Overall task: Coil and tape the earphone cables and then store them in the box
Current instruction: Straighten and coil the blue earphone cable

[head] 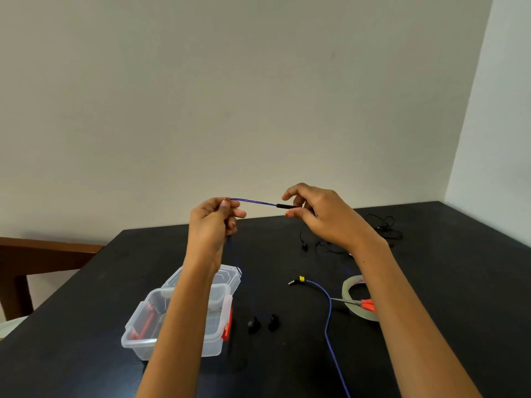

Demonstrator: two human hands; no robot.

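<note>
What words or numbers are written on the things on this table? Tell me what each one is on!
Tape roll: pinkish print on its inner ring, too blurred to read.
Clear box: no label shows.
Blue earphone cable: no writing shows.
Nothing here can be read.

box (149, 337) left of tape roll (352, 294)

Black matte surface (465, 282) fills the lower half of the view. A plain pale wall (230, 96) stands behind it at 12 o'clock and meets a side wall (505, 124) in a corner at 2 o'clock. A brown wooden chair frame (43, 254) stands at 9 o'clock, beside the surface's edge, with a pale seat (10, 326) at 8 o'clock.
</note>
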